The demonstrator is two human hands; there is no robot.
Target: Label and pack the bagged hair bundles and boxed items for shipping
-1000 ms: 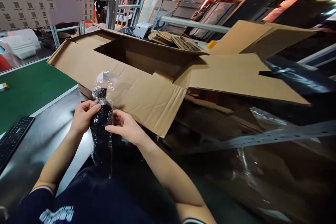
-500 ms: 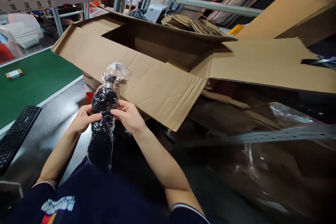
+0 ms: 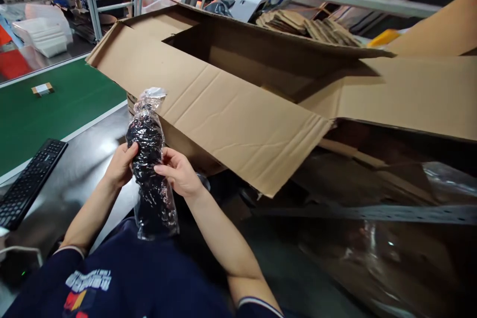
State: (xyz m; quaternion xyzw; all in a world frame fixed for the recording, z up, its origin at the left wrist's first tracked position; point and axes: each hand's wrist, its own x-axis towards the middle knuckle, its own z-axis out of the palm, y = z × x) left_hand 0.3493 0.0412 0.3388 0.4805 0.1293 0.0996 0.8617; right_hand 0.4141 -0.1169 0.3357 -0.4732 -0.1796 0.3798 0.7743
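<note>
Both hands clasp a clear plastic bag of black items [image 3: 151, 169], lower left of frame. Left hand [image 3: 119, 165] wraps its left side, right hand [image 3: 181, 174] pinches the right; bag sticks out above and below the grip, before the open cardboard box [image 3: 238, 109].

Both hands grip a clear plastic bag of black items [image 3: 149, 159], held upright: left hand [image 3: 121, 164] on its left side, right hand [image 3: 179, 174] on its right. Behind the bag lies a large open cardboard box [image 3: 231, 109]; left of the bag, a black keyboard [image 3: 30, 184] rests on the surface [image 3: 82, 169].
</note>
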